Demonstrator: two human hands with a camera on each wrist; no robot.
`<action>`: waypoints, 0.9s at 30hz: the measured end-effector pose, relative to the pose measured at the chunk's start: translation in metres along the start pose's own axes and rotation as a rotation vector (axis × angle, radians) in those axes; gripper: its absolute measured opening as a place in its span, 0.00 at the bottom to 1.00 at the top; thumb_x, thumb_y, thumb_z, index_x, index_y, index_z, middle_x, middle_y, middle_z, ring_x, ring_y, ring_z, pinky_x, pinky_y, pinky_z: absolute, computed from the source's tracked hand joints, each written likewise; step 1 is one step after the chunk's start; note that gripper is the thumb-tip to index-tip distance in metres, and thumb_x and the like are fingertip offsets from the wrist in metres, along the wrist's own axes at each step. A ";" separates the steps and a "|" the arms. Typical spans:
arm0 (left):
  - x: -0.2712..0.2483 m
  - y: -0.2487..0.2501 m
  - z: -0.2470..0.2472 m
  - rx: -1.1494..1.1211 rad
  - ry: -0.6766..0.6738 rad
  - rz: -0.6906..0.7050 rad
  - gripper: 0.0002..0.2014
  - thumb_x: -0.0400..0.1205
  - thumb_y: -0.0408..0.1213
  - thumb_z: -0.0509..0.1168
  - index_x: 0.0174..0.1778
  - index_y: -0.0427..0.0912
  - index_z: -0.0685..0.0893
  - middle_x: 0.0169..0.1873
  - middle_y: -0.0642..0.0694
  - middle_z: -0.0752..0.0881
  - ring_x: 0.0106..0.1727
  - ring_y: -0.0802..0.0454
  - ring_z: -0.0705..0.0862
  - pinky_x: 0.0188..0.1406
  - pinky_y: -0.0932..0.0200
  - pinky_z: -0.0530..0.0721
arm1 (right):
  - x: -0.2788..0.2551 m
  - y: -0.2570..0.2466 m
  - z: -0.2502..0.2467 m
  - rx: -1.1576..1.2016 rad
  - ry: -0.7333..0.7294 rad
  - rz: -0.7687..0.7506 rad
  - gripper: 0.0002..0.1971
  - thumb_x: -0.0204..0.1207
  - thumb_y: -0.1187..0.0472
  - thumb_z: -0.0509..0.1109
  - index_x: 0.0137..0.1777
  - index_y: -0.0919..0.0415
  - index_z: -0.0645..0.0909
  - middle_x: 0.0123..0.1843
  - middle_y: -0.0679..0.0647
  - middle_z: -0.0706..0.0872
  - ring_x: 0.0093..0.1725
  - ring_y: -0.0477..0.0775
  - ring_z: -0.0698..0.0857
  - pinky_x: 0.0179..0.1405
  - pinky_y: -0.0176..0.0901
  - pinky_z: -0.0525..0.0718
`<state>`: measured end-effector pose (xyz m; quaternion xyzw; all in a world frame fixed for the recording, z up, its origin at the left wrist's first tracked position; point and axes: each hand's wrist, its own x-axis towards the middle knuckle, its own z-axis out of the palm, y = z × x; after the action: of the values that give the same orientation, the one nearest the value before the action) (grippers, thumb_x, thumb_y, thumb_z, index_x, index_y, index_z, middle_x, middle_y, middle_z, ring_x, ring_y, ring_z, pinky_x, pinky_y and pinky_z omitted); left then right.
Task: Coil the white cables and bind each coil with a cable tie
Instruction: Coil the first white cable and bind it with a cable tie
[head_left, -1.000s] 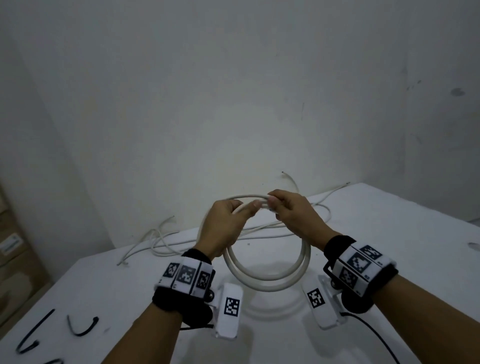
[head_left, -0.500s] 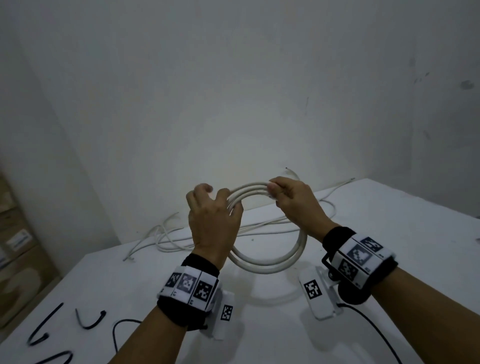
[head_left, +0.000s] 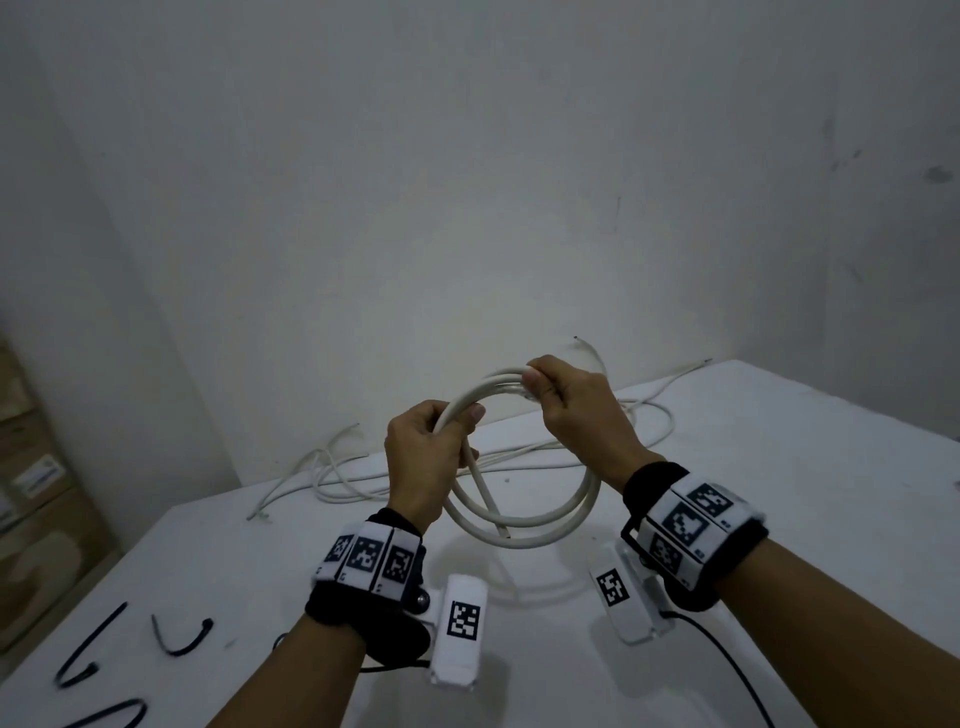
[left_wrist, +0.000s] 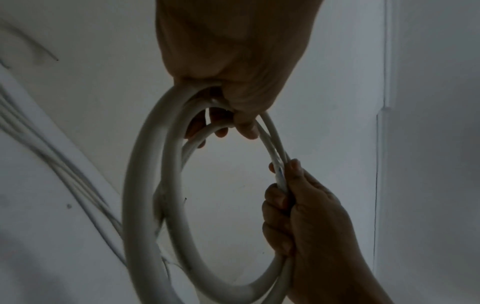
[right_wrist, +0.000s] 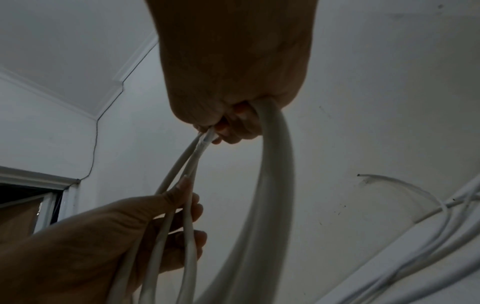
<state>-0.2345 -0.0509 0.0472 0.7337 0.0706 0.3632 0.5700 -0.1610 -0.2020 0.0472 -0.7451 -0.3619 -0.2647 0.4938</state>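
A white cable coil (head_left: 566, 512) of a few loops hangs in the air above the white table (head_left: 779, 467). My left hand (head_left: 431, 447) grips the coil's left side, thumb laid over the strands. My right hand (head_left: 566, 397) grips the top right of the coil. A short cut end of the cable (head_left: 491, 506) pokes down across the ring. In the left wrist view the coil (left_wrist: 145, 185) runs from my left hand (left_wrist: 233, 86) round to my right hand (left_wrist: 298, 205). In the right wrist view my right hand (right_wrist: 233, 107) holds the strands (right_wrist: 272, 164), my left hand (right_wrist: 145, 226) below.
More loose white cables (head_left: 363, 467) lie tangled at the table's back, along the wall. Several black cable ties (head_left: 182, 636) lie at the table's front left corner. Cardboard boxes (head_left: 31, 499) stand left of the table. A black cord (head_left: 727, 670) trails from my right wrist camera.
My left hand let go of the coil's top, slid down its left side and took a fresh grip there. The right hand has kept its hold. The camera drifted.
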 end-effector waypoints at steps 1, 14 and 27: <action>0.000 -0.001 0.000 -0.038 0.000 -0.034 0.10 0.74 0.36 0.77 0.35 0.34 0.85 0.26 0.39 0.83 0.25 0.44 0.83 0.27 0.55 0.85 | 0.000 0.000 0.000 -0.009 0.005 -0.005 0.13 0.85 0.55 0.58 0.49 0.61 0.81 0.33 0.55 0.83 0.28 0.47 0.76 0.29 0.39 0.71; 0.001 0.003 0.008 -0.183 -0.018 -0.192 0.15 0.72 0.35 0.78 0.30 0.34 0.78 0.22 0.41 0.79 0.14 0.52 0.74 0.16 0.61 0.79 | -0.007 0.004 -0.002 -0.055 -0.072 0.164 0.17 0.78 0.40 0.63 0.38 0.53 0.70 0.28 0.47 0.76 0.28 0.45 0.74 0.25 0.36 0.67; -0.019 -0.019 0.011 -0.170 -0.098 -0.363 0.12 0.81 0.36 0.70 0.37 0.29 0.84 0.25 0.36 0.84 0.24 0.44 0.86 0.26 0.54 0.87 | 0.003 0.016 -0.006 -0.041 0.117 0.243 0.22 0.81 0.40 0.59 0.46 0.61 0.77 0.32 0.54 0.80 0.35 0.58 0.79 0.34 0.49 0.75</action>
<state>-0.2353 -0.0630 0.0209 0.6751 0.1430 0.2231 0.6885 -0.1463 -0.2110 0.0429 -0.7767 -0.2341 -0.2535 0.5270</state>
